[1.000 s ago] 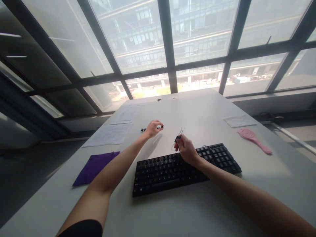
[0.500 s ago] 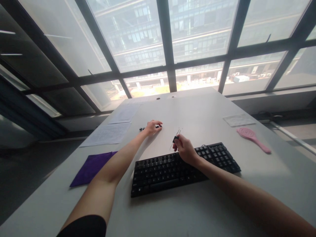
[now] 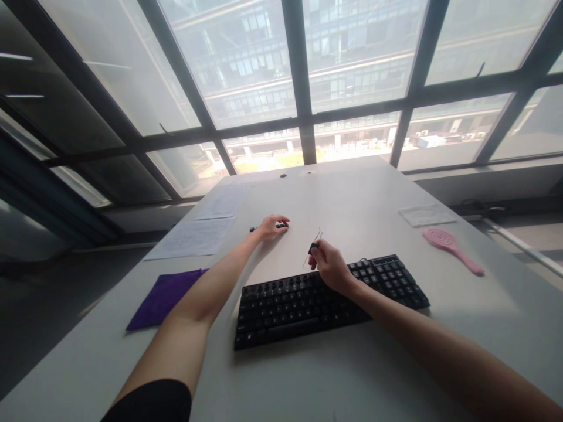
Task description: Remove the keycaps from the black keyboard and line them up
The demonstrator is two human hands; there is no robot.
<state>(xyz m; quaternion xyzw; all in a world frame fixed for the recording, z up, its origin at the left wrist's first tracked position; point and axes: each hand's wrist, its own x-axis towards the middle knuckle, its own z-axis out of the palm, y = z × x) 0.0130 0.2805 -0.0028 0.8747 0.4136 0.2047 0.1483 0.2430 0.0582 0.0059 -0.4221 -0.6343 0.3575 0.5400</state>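
My right hand (image 3: 329,265) hovers just above the far edge of a black keyboard (image 3: 325,299), its fingers pinched on a small black keycap puller (image 3: 315,245) whose thin wire loops stick up and away. My left hand (image 3: 271,226) is stretched out beyond the keyboard, resting on the grey table (image 3: 360,199). Its fingers are curled over small black keycaps (image 3: 281,224). One more small black piece (image 3: 252,229) lies just left of that hand.
A purple cloth (image 3: 163,298) lies at the left of the keyboard, with sheets of paper (image 3: 193,237) beyond it. At the right are a pink hairbrush (image 3: 453,248) and a pale square sheet (image 3: 426,214). Large windows rise behind the table's far edge.
My left hand has lowered onto the small keycaps and its fingers have settled over them. My right hand has drifted slightly away from me with the puller.
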